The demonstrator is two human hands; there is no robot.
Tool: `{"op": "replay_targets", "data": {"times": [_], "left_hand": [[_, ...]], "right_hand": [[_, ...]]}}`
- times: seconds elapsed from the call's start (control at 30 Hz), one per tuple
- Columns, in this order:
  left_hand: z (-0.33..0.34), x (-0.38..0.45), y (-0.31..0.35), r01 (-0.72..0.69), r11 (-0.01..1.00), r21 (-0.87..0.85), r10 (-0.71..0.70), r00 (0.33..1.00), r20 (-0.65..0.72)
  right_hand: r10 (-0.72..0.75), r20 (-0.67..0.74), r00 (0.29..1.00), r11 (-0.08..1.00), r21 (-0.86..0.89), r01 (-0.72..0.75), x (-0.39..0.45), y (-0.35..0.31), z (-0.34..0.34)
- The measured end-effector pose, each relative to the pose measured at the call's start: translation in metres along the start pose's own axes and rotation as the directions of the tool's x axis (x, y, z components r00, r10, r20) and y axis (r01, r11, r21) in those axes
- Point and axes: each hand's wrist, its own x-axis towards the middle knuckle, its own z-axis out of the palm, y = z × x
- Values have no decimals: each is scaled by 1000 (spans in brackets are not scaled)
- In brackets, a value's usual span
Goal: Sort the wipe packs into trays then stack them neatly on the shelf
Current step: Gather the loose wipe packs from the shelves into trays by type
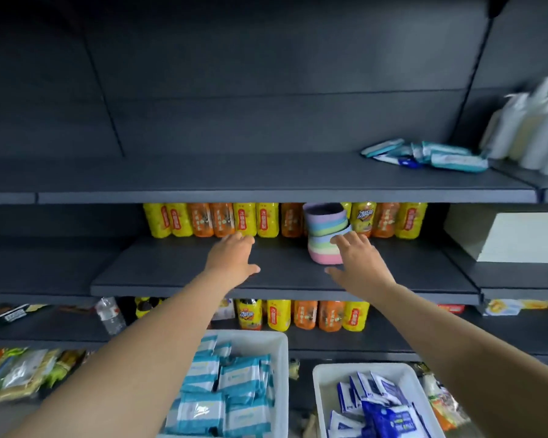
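Two white trays sit low in front of me. The left tray [268, 338] is full of teal-and-white wipe packs [222, 393]; the right tray [321, 379] holds dark blue-and-white wipe packs [382, 409]. More wipe packs [424, 154] lie loose on the upper shelf at the right. Both my arms reach over the middle shelf [285, 287]. My left hand [231, 256] is spread open above its dark surface, fingertips near the bottles. My right hand [358, 260] is open too, its fingers touching a stack of pastel striped containers [325, 238]. Neither hand holds anything.
Yellow and orange drink bottles [222, 219] line the back of the middle shelf, and more stand on the shelf below [307, 314]. White pump bottles [532, 121] stand at the upper right, a white box [519, 238] at the right. Snack packets [19, 371] lie lower left.
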Motion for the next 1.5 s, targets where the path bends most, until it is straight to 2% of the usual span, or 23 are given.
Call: {"op": "replay_targets", "data": {"times": [0.27, 0.47, 0.63, 0.87, 1.07, 1.3, 1.5], "left_hand": [[-74, 26, 75, -108, 992, -61, 98, 983, -156], [-95, 66, 141, -158, 980, -119, 134, 973, -189], [-91, 127, 208, -172, 974, -147, 145, 972, -183], [-54, 238, 313, -71, 969, -236, 37, 989, -144], [-26, 322, 361, 37, 970, -239, -63, 993, -101], [-9, 395, 363, 143, 948, -283, -173, 981, -86], [9, 440, 345, 188, 917, -352, -222, 973, -61]], "right_hand": [[72, -198, 978, 997, -15, -77, -6, 42, -97], [118, -233, 965, 991, -27, -128, 4, 105, -136], [118, -254, 960, 990, -44, -134, 33, 184, -146], [72, -194, 978, 991, -99, -92, 105, 327, -148], [70, -84, 994, 998, 7, -70, 174, 429, -142], [60, 91, 994, 990, 125, -71, 236, 476, -105], [-38, 136, 990, 964, 266, 0, 270, 486, -88]]}}
